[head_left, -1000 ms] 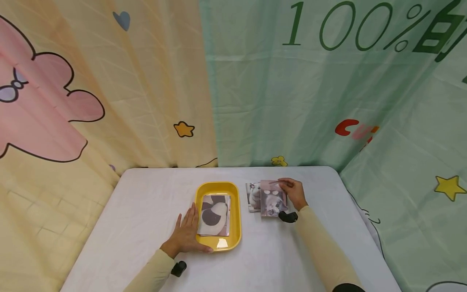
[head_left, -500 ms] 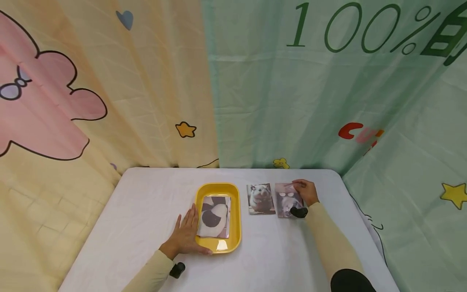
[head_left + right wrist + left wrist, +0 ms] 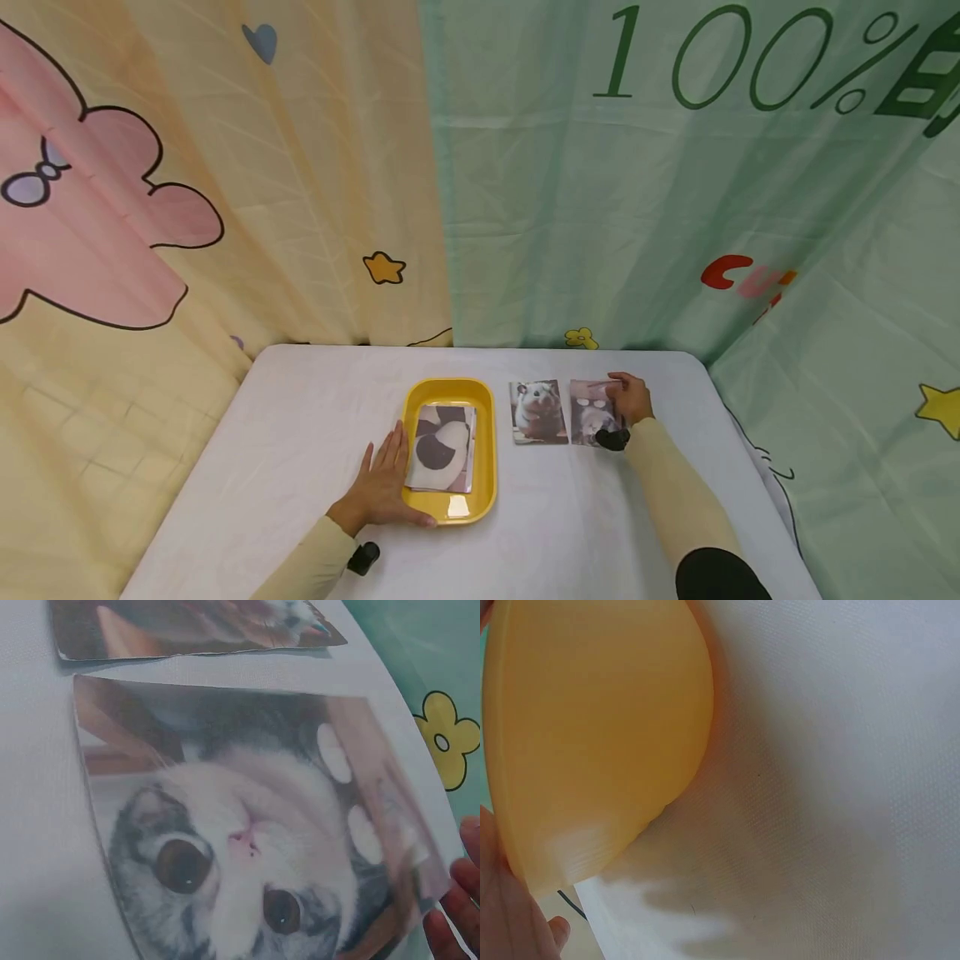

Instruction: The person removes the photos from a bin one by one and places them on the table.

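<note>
A yellow tray [image 3: 486,500] lies on the table, holding a small stack of photo cards [image 3: 442,450] with a dark-and-pale printed pattern on top. My left hand [image 3: 382,487] rests spread along the tray's left side, thumb at its near edge; the left wrist view has the tray's outer wall [image 3: 607,720] filling its upper left. Right of the tray lies a mouse-like animal photo card [image 3: 538,412]. Beside it is a cat photo card [image 3: 588,417], its far right corner pinched by my right hand [image 3: 632,398]. The right wrist view has the cat card [image 3: 240,840] up close, fingertips [image 3: 461,900] at its corner.
A white cloth covers the table [image 3: 315,417]. Patterned curtains [image 3: 525,208] hang behind it and at both sides. A narrow strip of the white cloth separates the two loose cards.
My right hand has moved the cat card rightward, off the mouse-like animal card it overlapped, and it now lies beside it. My left hand keeps its place at the tray.
</note>
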Action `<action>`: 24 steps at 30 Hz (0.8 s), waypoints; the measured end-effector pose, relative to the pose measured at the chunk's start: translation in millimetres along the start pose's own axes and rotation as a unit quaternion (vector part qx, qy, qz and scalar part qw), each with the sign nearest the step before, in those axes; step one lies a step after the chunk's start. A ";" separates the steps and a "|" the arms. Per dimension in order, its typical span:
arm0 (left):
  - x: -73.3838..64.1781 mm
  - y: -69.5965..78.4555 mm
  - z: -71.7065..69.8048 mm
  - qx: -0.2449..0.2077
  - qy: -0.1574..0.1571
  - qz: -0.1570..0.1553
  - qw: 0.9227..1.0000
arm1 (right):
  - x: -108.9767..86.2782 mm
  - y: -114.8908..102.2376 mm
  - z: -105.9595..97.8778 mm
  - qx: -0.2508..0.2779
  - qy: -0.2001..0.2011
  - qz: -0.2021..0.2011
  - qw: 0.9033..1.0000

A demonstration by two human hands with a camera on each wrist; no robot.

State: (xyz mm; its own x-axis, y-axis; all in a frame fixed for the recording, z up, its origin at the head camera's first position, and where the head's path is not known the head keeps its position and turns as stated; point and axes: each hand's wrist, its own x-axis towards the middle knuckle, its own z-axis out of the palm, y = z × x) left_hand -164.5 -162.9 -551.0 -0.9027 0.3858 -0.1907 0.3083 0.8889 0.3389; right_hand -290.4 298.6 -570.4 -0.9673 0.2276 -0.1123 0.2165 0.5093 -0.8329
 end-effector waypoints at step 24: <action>0.4 -1.2 -1.3 -0.002 -0.010 0.000 1.000 | -62.8 -61.8 48.1 0.018 -0.031 -0.132 0.991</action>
State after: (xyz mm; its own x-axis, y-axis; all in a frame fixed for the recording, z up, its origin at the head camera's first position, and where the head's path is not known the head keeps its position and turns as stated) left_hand -165.6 -164.2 -550.3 -0.8966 0.3907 -0.2086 0.3072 0.8879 0.3425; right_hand -249.4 212.9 -537.9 -0.9960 0.0381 0.0804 -0.0495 0.5141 -0.8563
